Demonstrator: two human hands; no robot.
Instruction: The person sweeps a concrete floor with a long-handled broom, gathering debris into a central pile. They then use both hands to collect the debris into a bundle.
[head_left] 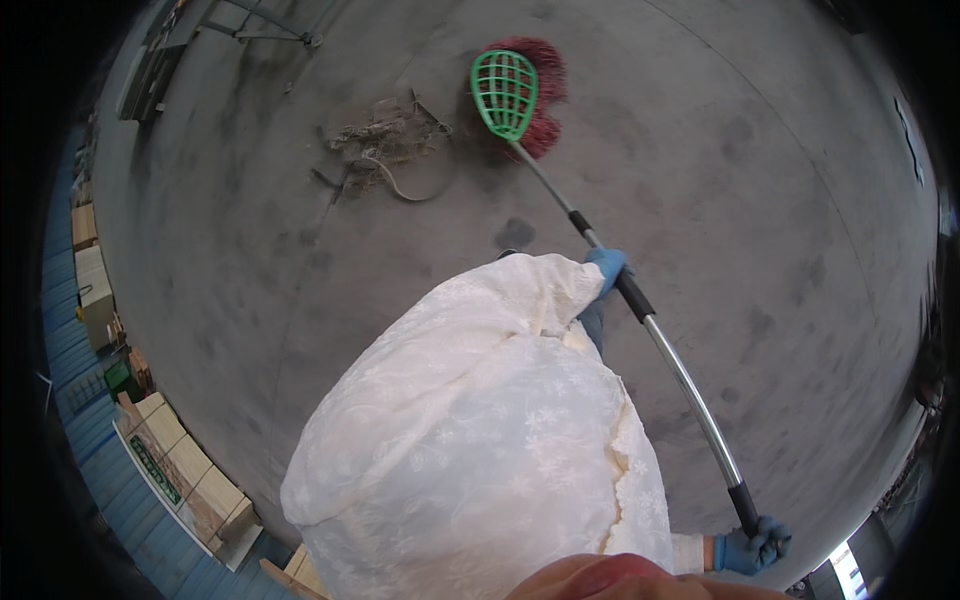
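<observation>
I hold a long-handled broom (690,390) with a metal pole, a green slatted plastic head (505,95) and red bristles (545,85). My left hand (607,265), in a blue glove, is wrapped round the black grip midway along the pole. Gloved in blue as well, my right hand (755,547) closes on the black upper end at lower right. The bristles rest on the grey concrete floor (730,200). Just left of the broom head lies a heap of debris (385,140) with a pale strip curling out. A white patterned sleeve (480,400) covers my left arm and fills the lower middle.
Along the left edge stand strapped stacks of pale boards or boxes (190,470) and a green container (120,380). A metal frame (265,30) stands at the far left, near a dark stack (150,85). Dark stains mark the floor.
</observation>
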